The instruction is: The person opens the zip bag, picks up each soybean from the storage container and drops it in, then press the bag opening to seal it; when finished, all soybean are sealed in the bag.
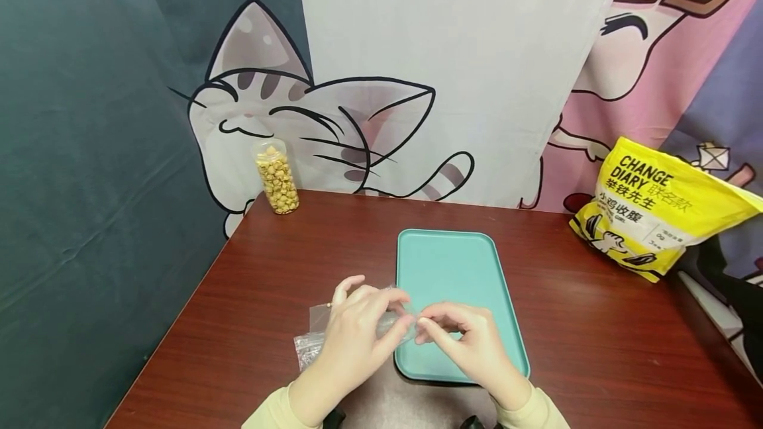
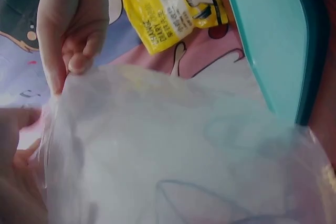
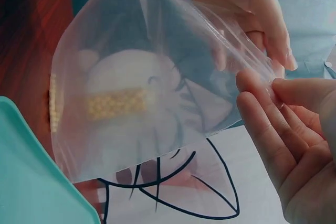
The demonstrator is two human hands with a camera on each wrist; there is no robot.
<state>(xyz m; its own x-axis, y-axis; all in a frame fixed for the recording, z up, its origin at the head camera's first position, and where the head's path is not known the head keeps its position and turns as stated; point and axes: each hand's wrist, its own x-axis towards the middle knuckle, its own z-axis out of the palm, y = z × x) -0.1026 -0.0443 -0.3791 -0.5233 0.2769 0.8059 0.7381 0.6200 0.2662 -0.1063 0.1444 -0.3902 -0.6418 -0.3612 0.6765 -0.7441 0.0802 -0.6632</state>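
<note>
A thin clear plastic bag is held up between the two hands, and the background shows through it. The right hand pinches the bag's edge between thumb and forefinger over the teal tray; its grip shows closely in the right wrist view. Beside it, the left hand has its thumb and forefinger apart at the same edge, while its other fingers extend along the plastic. Crinkled clear plastic shows to the left of the left hand.
A clear jar of yellow, popcorn-like pieces stands at the table's back left corner. At the right edge stands a yellow and white printed bag. A cartoon-printed cloth hangs behind the brown table.
</note>
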